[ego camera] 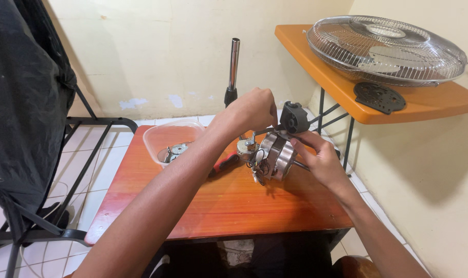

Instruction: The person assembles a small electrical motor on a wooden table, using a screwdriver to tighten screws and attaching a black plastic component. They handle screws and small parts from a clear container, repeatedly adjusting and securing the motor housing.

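A metal fan motor [276, 153] with wires and a dark plastic neck piece [294, 117] rests above the low orange wooden table [223, 201]. My right hand [319, 157] grips the motor from its right side, by the shaft. My left hand [252, 109] is closed above the motor's left end, fingers down on its top part. What it pinches is hidden. A red-handled screwdriver [225, 163] lies on the table just left of the motor.
A clear plastic tub [164, 135] with metal parts sits at the table's back left. A chrome pole [234, 64] stands behind. An orange shelf [419, 100] at right bears a wire fan guard [385, 49] and a black disc [379, 97]. Dark cloth hangs on a black frame [23, 103] left.
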